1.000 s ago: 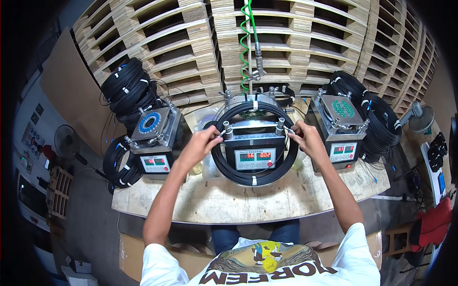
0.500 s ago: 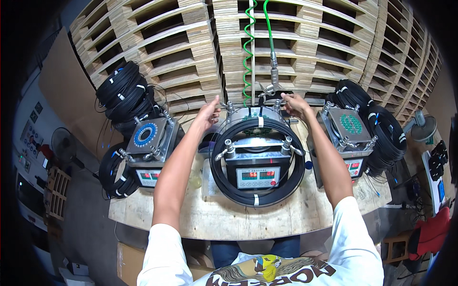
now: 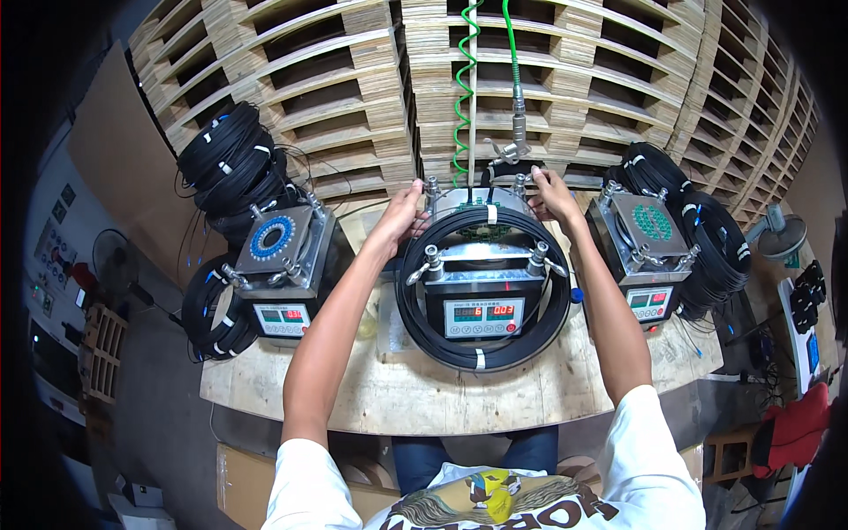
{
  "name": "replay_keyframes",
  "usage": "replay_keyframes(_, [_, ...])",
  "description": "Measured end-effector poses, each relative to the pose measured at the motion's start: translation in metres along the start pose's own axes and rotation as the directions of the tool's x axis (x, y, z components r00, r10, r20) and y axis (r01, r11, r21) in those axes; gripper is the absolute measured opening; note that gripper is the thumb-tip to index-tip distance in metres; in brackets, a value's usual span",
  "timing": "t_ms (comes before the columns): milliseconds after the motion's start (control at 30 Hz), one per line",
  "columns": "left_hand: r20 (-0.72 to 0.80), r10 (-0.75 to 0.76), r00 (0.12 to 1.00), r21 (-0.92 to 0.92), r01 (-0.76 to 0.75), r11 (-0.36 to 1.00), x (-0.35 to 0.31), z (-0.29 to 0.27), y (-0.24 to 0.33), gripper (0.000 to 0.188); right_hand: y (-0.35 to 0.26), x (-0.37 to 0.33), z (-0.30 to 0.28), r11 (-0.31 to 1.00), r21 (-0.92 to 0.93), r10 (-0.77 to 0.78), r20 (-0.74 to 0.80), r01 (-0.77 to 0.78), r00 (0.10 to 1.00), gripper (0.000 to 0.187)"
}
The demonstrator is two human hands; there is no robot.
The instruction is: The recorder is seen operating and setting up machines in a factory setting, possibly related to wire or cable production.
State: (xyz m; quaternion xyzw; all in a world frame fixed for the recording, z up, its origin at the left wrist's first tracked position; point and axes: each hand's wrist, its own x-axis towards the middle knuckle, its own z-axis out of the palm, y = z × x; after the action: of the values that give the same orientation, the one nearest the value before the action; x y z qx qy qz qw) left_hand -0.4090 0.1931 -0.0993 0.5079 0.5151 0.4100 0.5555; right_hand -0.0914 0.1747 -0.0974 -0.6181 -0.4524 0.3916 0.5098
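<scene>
In front of me stands the middle polishing-type machine (image 3: 486, 296), a black-and-metal box with a red digital display (image 3: 484, 316) and metal corner clamps. A coil of black cable (image 3: 413, 331), tied with white bands, hangs around its front, with cable leads running up to the top plate (image 3: 473, 200). My left hand (image 3: 403, 215) is closed at the rear left clamp (image 3: 432, 187), fingers curled about its lever, which is mostly hidden. At the rear right clamp (image 3: 520, 185), my right hand (image 3: 554, 196) is closed likewise, thumb up.
Similar machines stand left, with a blue ring (image 3: 271, 245), and right, with green fittings (image 3: 652, 224). Black cable coils (image 3: 225, 163) pile beside both. Wooden pallets (image 3: 327, 88) rise behind the wooden table (image 3: 424, 415). An air gun (image 3: 518, 128) hangs on a green hose.
My left hand has come rightward and closed in at the rear left clamp. My right hand stays near the rear right clamp. The displays on the left and middle machines read differently.
</scene>
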Motion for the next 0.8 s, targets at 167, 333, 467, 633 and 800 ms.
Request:
replay_keyframes(167, [0.089,0.072,0.993,0.273,-0.094,0.957,-0.025,0.014,0.024,0.081,-0.005,-0.026,0.004,0.979,-0.148,-0.115,0.170,0.140,0.979,0.058])
replay_keyframes(333, [-0.117,0.191,0.975,0.413,-0.127,0.902,-0.028,0.041,0.014,0.085,0.009,-0.020,0.016,0.882,-0.304,-0.345,0.108,0.361,0.933,0.064])
replay_keyframes(467, [-0.163,0.194,0.967,0.431,-0.107,0.896,-0.036,0.042,0.014,0.082,0.005,-0.034,0.025,0.862,-0.463,-0.268,-0.076,0.204,0.960,0.068])
replay_keyframes(633, [-0.090,0.228,0.969,0.354,-0.183,0.917,-0.022,0.037,0.003,0.080,-0.005,-0.041,0.029,0.853,-0.502,-0.224,-0.104,0.143,0.969,0.070])
replay_keyframes(800, [-0.072,0.240,0.968,0.363,-0.199,0.910,-0.021,0.038,0.002,0.080,-0.006,-0.042,0.029,0.858,-0.503,-0.153,-0.064,0.100,0.986,0.076])
